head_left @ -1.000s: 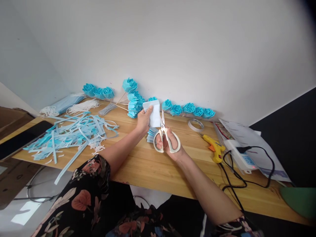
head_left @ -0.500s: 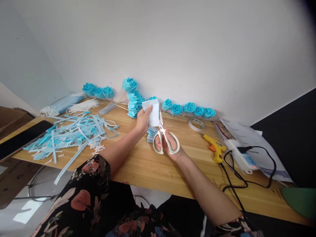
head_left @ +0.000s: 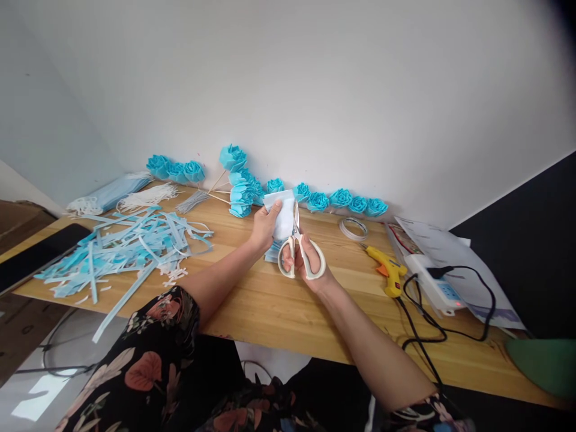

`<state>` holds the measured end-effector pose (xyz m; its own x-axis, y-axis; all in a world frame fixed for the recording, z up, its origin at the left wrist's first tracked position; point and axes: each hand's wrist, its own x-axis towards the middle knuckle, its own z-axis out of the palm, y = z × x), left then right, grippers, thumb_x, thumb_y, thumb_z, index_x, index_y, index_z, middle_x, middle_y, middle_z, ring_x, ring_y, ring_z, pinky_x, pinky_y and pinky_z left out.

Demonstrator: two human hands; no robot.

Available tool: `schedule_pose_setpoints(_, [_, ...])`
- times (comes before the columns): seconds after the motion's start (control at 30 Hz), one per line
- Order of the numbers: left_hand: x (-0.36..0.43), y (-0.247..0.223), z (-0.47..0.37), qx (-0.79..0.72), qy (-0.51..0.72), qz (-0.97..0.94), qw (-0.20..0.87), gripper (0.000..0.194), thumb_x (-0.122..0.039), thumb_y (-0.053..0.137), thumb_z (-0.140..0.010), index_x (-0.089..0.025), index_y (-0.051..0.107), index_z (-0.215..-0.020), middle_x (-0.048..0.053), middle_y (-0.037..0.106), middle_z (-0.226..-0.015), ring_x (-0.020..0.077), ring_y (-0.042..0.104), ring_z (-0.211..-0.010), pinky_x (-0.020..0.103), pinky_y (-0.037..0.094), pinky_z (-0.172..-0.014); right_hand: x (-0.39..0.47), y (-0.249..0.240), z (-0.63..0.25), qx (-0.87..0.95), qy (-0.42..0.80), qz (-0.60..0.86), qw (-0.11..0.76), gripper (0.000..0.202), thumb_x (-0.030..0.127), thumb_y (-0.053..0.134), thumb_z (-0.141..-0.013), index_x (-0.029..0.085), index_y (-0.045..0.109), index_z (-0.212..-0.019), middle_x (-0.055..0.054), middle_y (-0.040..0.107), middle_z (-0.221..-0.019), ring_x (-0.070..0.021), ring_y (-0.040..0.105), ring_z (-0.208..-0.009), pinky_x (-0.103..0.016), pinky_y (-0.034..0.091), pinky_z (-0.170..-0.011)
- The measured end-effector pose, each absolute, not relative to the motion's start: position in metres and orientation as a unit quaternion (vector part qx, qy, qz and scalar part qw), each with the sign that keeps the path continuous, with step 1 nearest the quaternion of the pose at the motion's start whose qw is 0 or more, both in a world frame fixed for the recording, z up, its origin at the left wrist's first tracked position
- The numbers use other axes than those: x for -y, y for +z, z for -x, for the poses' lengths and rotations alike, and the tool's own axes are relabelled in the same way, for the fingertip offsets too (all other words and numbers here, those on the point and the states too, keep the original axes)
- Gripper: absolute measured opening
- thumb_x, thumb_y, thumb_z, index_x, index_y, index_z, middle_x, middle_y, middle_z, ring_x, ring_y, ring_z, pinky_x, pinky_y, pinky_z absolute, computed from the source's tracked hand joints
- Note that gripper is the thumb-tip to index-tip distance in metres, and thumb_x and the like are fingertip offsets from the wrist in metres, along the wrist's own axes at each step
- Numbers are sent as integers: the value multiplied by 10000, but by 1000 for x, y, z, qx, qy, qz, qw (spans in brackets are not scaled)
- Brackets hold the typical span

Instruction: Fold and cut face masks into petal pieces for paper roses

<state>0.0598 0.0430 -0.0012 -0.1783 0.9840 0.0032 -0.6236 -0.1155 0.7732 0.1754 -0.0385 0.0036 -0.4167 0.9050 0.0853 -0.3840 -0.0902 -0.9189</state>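
My left hand [head_left: 264,227] pinches a folded piece of pale blue-white fabric [head_left: 283,222], thumb on its near face, held above the table. White-handled scissors [head_left: 301,258] sit in my right hand [head_left: 315,273], with thumb and fingers through the loops. Their blades point away from me, at the right edge of the fabric; whether they are cutting into it I cannot tell. Beneath my hands lies a small stack of light blue pieces [head_left: 272,252], partly hidden. Behind, blue fabric flowers [head_left: 240,186] on thin sticks are bunched.
A heap of blue and white strips [head_left: 135,252] covers the left of the wooden table, near a dark phone [head_left: 42,255]. Several blue flowers [head_left: 341,197] line the wall. A tape roll [head_left: 353,228], yellow glue gun [head_left: 387,270] and corded power strip [head_left: 436,285] are on the right.
The fabric has tilted and moved slightly right and lower, with its right edge closer to the scissor blades. My right hand still holds the scissors. The whole view has shifted a little.
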Motion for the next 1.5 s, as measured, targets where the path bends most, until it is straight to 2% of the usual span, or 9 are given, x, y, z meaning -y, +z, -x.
schedule_pose_setpoints(0.23, [-41, 1, -61, -341, 698, -256, 575, 397, -453, 813, -660, -133, 642, -822, -30, 613, -634, 80, 510, -532, 210, 408, -534, 38, 2, -177, 491, 692, 268, 457, 465, 646, 537, -865, 257, 515, -1120, 49, 552, -602, -130, 496, -475, -243, 411, -437])
schedule_pose_setpoints(0.43, [-42, 2, -59, -339, 700, -256, 574, 427, -502, 806, -654, -145, 631, -809, -38, 593, -620, 77, 498, -526, 201, 403, -524, 40, 4, -176, 492, 693, 258, 460, 470, 626, 527, -884, 262, 485, -1178, 53, 550, -600, -124, 483, -467, -236, 407, -433])
schedule_pose_setpoints(0.67, [-35, 3, -66, -334, 689, -268, 585, 352, -426, 797, -694, -126, 632, -776, -37, 592, -624, 67, 476, -522, 196, 391, -515, 38, 6, -176, 485, 681, 276, 474, 568, 666, 542, -851, 249, 492, -1234, 45, 560, -597, -131, 500, -462, -236, 376, -416])
schedule_pose_setpoints(0.77, [-34, 3, -66, -333, 688, -263, 589, 359, -441, 794, -698, -132, 636, -792, -33, 604, -640, 72, 493, -533, 198, 406, -522, 38, 4, -175, 474, 677, 283, 487, 594, 683, 543, -840, 253, 492, -1246, 46, 546, -580, -130, 493, -455, -234, 362, -417])
schedule_pose_setpoints(0.9, [-36, 3, -65, -323, 688, -253, 599, 373, -453, 803, -688, -137, 629, -782, -34, 598, -633, 68, 486, -512, 198, 404, -499, 39, 4, -174, 458, 683, 274, 499, 619, 684, 552, -835, 264, 477, -1283, 56, 527, -565, -125, 476, -449, -241, 387, -438])
schedule_pose_setpoints(1.17, [-36, 4, -65, -328, 688, -252, 596, 359, -440, 804, -696, -137, 627, -771, -37, 586, -626, 65, 482, -511, 202, 403, -511, 42, 4, -172, 456, 665, 287, 517, 690, 675, 587, -818, 284, 429, -1364, 68, 521, -573, -99, 419, -421, -215, 356, -402])
schedule_pose_setpoints(1.5, [-41, 3, -60, -332, 683, -261, 596, 376, -459, 810, -682, -140, 622, -747, -19, 611, -611, 88, 529, -522, 217, 435, -535, 40, 4, -171, 470, 641, 306, 523, 814, 623, 650, -806, 236, 355, -1458, 102, 484, -485, -71, 340, -344, -184, 288, -336])
